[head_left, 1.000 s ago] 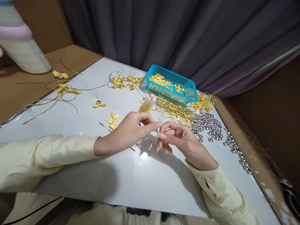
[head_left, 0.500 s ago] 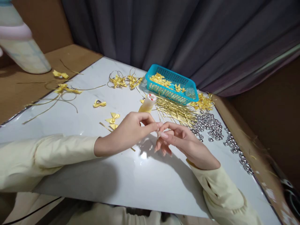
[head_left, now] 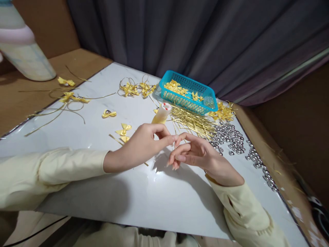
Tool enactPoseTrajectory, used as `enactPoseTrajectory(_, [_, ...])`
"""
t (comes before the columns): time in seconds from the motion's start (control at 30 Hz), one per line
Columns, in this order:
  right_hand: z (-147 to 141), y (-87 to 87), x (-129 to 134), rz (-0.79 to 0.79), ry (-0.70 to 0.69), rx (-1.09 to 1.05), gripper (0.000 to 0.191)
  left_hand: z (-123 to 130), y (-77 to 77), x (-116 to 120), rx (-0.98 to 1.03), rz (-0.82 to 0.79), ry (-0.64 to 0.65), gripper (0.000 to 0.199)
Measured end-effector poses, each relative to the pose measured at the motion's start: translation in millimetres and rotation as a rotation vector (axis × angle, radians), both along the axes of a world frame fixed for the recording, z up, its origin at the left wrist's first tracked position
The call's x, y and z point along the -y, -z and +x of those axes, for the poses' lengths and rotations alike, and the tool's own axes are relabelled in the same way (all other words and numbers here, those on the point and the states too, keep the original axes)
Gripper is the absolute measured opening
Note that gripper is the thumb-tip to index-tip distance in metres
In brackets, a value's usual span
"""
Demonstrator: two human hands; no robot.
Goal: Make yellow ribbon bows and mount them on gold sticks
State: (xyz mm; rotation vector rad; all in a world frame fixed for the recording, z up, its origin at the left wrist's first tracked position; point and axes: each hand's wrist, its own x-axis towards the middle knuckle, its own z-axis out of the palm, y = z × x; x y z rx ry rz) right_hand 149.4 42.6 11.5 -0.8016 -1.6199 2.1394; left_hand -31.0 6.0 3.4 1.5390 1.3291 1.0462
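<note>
My left hand (head_left: 146, 144) is above the white board, thumb and forefinger pinched together around something too small to make out. Close on its right, my right hand (head_left: 200, 154) has its forefinger stretched to the left fingertips, while its thumb and other fingers curl loosely apart. Nothing is visible within the right fingers. Just behind the hands stands a white and yellow tube (head_left: 163, 112). Yellow bows (head_left: 124, 129) lie beyond my left wrist. Gold twist ties (head_left: 196, 121) are heaped behind my right hand, and silver bells (head_left: 230, 135) are scattered to its right.
A blue basket (head_left: 189, 92) with yellow bows inside stands at the back of the white board (head_left: 102, 195). More bows with gold ties (head_left: 130, 88) lie at the back and left. A large pale bottle-like object (head_left: 33, 58) rises at the far left.
My right thumb has moved down and away from the left fingertips, and the right fingers have shifted slightly. My left hand has hardly moved.
</note>
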Motion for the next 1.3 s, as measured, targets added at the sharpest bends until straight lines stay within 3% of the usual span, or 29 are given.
enactPoseTrajectory(0.3, [1.0, 1.6, 1.1, -0.015, 0.014, 0.053, 0.024, 1.9, -0.5, 0.6, -0.032, 0.043, -0.022, 0.025])
enactPoseTrajectory(0.8, [-5.7, -8.5, 5.6, -0.009, 0.069, 0.18, 0.024, 3.8, 3.8, 2.8, -0.205, 0.324, -0.005, 0.029])
enactPoseTrajectory(1.3, [-3.4, -3.7, 5.0, 0.012, 0.069, 0.144, 0.033, 2.8, 6.3, 1.3, -0.181, 0.241, -0.01, 0.021])
